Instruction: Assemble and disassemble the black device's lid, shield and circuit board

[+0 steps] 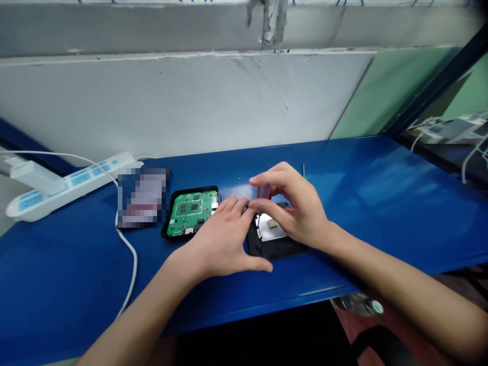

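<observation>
My left hand (223,239) lies flat on the blue table (381,203), its fingers stretched out against the left edge of a black case half (272,247) that holds a silver metal plate (270,229). My right hand (293,206) hovers over the same case half, thumb and forefinger pinched on a small translucent pinkish piece (264,191). To the left sits a second black case half with a green circuit board (191,211) in it.
A white power strip (68,185) with a white cable (129,264) lies at the far left. A blurred rectangular item (143,197) sits beside the circuit board. A thin green-handled tool (304,171) lies behind my right hand. The wall rises behind the table.
</observation>
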Demonstrator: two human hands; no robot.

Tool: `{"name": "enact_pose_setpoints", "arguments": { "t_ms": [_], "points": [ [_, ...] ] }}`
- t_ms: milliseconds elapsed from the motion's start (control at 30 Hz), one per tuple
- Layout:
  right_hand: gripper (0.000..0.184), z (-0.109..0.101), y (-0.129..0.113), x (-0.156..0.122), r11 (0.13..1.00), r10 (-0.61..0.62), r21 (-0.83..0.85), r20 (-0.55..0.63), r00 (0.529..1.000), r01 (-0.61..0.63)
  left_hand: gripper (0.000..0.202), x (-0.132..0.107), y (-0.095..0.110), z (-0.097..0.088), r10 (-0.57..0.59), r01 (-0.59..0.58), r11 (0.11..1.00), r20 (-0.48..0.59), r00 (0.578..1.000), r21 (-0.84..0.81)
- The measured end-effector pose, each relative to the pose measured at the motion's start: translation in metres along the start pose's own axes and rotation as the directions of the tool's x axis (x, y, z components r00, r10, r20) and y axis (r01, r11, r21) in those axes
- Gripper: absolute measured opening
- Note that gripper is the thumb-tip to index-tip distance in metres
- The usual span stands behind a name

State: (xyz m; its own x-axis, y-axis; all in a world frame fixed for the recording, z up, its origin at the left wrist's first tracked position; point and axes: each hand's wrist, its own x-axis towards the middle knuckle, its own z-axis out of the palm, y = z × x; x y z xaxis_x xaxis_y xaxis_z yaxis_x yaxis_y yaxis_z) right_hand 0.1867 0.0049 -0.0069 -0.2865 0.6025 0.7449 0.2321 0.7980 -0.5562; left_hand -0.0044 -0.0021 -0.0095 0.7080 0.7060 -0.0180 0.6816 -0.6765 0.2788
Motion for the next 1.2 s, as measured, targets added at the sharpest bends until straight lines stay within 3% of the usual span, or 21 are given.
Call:
{"name": "enact_pose_setpoints", "arguments": {
  "t_ms": [167, 300, 500, 700, 833, 933, 1100, 1200],
  "points": [
    [0.039, -0.0002, -0.0033, -0.0021, 0.996, 0.070, 0.056, 0.030, 0.997, -0.072, 0.109, 0.0004, -0.0003, 0.0000, 0.009, -0.009, 1.000, -0.013, 1.000, -0.008],
    [0.038, 0.0001, -0.0069, -0.0025, 0.994, 0.048, 0.100, 0.066, 0.997, -0.055, 0.108, 0.0003, -0.0016, 0.0010, 0.018, -0.018, 1.000, -0.028, 0.999, -0.020],
    [0.032, -0.0012, -0.0045, 0.0003, 0.999, -0.019, 0.026, 0.013, 1.000, 0.019, 0.100, -0.0009, -0.0016, 0.0013, 0.011, -0.012, 0.999, -0.027, 1.000, -0.044],
    [0.033, 0.0005, -0.0036, -0.0022, 0.999, 0.036, 0.020, -0.019, 0.999, -0.036, 0.107, -0.0015, -0.0010, 0.0004, 0.000, -0.001, 0.999, -0.021, 1.000, -0.037],
    [0.041, 0.0016, -0.0064, -0.0048, 0.992, 0.063, 0.109, 0.039, 0.997, -0.067, 0.108, -0.0013, -0.0020, 0.0013, 0.018, -0.019, 1.000, -0.032, 0.999, -0.021],
    [0.037, 0.0003, -0.0072, -0.0042, 0.994, 0.056, 0.088, 0.064, 0.996, -0.061, 0.107, -0.0006, -0.0018, 0.0013, 0.017, -0.018, 1.000, -0.034, 0.999, -0.022],
    [0.031, -0.0016, -0.0030, -0.0009, 0.999, -0.029, 0.031, -0.008, 1.000, 0.029, 0.097, -0.0008, -0.0012, 0.0006, 0.009, -0.009, 1.000, -0.017, 1.000, -0.010],
    [0.031, -0.0005, -0.0016, -0.0019, 1.000, -0.009, 0.011, -0.056, 0.998, 0.009, 0.102, -0.0014, -0.0011, 0.0001, 0.001, -0.001, 1.000, -0.014, 1.000, -0.015]
  ]
}}
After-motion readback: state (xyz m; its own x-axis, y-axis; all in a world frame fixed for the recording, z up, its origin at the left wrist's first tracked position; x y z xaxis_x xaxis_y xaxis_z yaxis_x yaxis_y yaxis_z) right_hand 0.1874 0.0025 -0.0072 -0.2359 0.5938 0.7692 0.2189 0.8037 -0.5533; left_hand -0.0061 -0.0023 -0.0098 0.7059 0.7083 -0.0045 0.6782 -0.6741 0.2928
